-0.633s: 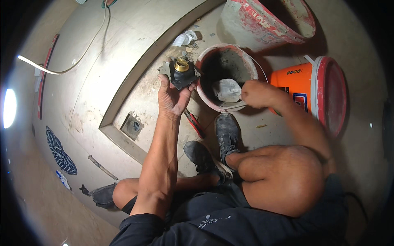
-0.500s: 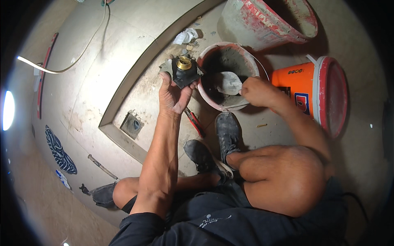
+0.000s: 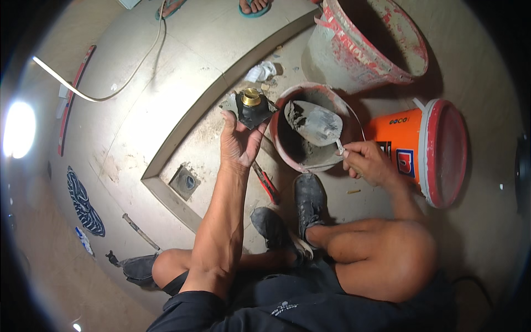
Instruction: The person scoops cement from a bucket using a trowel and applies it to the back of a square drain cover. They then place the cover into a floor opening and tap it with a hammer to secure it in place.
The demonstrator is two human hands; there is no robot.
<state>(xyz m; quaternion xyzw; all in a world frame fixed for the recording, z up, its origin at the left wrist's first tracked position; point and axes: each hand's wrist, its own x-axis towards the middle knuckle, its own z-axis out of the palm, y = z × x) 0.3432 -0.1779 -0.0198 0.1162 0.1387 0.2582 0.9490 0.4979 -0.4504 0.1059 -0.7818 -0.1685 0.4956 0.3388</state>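
Observation:
My left hand (image 3: pixel 241 141) is closed around the underside of a floor drain fitting, with a black sheet (image 3: pixel 253 115) and a brass collar (image 3: pixel 251 97) standing up from its middle. Grey mortar clings along the fitting's left edge. In my right hand (image 3: pixel 369 161) is the handle of a trowel (image 3: pixel 322 125), its broad blade smeared grey with a lump of mortar at the tip. That blade lies over the mouth of a small bucket (image 3: pixel 275 131), which has wet mortar inside. My left fingers are just left of the bucket's rim.
A square drain hole (image 3: pixel 185 181) sits inside the raised kerb (image 3: pixel 188 119). Beyond the bucket stands a large dirty tub (image 3: pixel 337 55); an orange bucket (image 3: pixel 395 124) lies to the right. A red utility knife (image 3: pixel 266 184) rests by my shoes. A person's sandalled foot (image 3: pixel 254 6) shows at the far edge.
My right hand has raised the trowel, and mortar now shows on its blade tip. The view has shifted, so another person's feet have come in at the top.

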